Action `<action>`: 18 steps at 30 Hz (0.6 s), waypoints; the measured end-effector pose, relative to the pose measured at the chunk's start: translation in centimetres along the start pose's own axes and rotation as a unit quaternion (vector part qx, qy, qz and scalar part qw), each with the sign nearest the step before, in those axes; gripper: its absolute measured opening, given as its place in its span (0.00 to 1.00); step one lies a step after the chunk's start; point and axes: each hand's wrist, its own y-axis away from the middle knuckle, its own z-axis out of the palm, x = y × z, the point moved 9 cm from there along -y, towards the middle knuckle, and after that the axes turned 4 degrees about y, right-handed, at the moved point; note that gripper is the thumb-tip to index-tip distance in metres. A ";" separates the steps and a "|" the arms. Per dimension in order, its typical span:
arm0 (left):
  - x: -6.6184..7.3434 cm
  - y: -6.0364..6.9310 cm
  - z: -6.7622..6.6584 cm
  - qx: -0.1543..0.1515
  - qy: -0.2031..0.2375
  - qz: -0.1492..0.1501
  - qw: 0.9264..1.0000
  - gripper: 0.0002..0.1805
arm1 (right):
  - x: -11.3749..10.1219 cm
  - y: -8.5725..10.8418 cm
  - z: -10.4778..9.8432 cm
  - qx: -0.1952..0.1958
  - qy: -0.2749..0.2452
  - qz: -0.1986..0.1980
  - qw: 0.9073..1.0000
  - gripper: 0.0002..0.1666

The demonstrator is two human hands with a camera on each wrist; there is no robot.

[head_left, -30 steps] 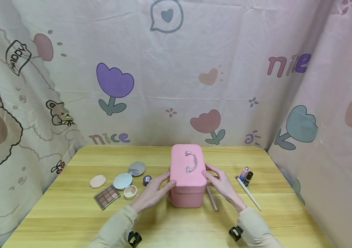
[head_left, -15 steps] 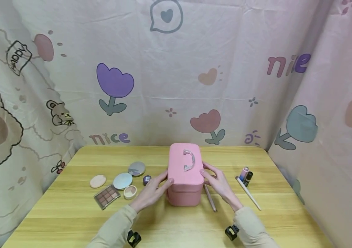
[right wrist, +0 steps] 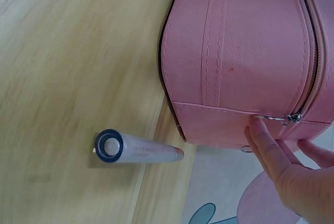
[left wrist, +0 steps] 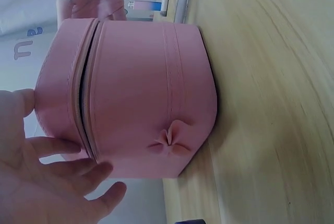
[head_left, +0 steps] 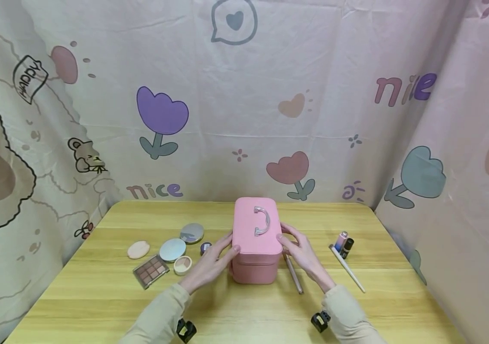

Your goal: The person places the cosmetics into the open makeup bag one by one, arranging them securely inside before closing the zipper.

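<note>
A pink zippered vanity case [head_left: 255, 267] with a silver handle [head_left: 263, 220] stands upright on the table. My left hand [head_left: 210, 264] touches its left side, thumb at the lid's edge and fingers spread below, near a small bow [left wrist: 169, 140]. On the other side my right hand [head_left: 304, 253] rests against the case, thumb on the lid. A fingertip of that hand touches the metal zipper pull [right wrist: 271, 117] in the right wrist view. The zipper seam [left wrist: 86, 88] runs under the lid; whether it is fully closed I cannot tell. A slim tube [head_left: 293, 274] lies right of the case.
Left of the case lie an eyeshadow palette [head_left: 151, 271], a puff [head_left: 138, 249], two round compacts [head_left: 172, 250], a small round pan [head_left: 182, 265] and a dark little pot [head_left: 205, 247]. Two small tubes [head_left: 347, 248] and a white stick [head_left: 347, 269] lie at the right.
Both hands have shifted the case slightly to the left and a little away from me, mostly in the first half second. The loose cosmetics stay where they were.
</note>
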 end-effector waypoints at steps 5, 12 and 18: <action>0.2 0.0 -0.1 0.016 -0.006 -0.012 1.000 0.35 | 0.2 0.2 -0.1 -0.005 -0.014 0.013 1.000 0.32; 1.1 -0.1 -0.2 0.031 -0.022 -0.010 0.999 0.34 | 0.6 0.4 -0.5 -0.005 -0.026 0.032 0.999 0.33; 2.3 -0.2 -0.4 0.035 -0.011 -0.005 0.999 0.34 | 0.6 0.5 -0.8 -0.005 -0.033 0.035 0.999 0.33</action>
